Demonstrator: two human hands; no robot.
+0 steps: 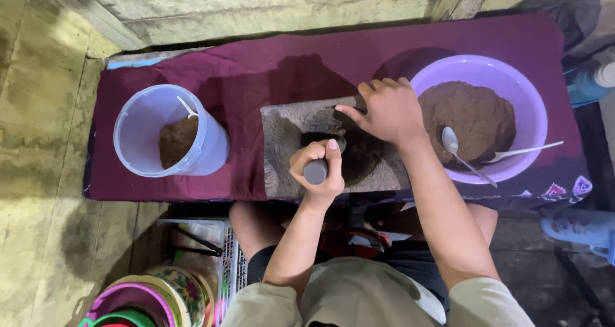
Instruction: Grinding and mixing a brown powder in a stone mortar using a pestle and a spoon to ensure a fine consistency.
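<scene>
My left hand (318, 168) is closed around the near end of a grey stone roller (316, 171), held upright over a flat grey grinding stone (282, 141). Dark brown paste (359, 151) lies on the stone's middle. My right hand (384, 109) grips the far end of the stone, fingers curled over its top edge. A lilac bowl (512, 71) to the right holds a mound of brown ground mass (474, 119), with a metal spoon (461, 151) and a white plastic spoon (522, 151) resting in it.
A translucent lidless bucket (138, 131) at the left holds brown powder and a small white scoop (188, 108). All stand on a low bench under maroon cloth (243, 77). Coloured bowls (147, 298) are stacked on the floor at lower left. A bottle (592, 83) stands at the right edge.
</scene>
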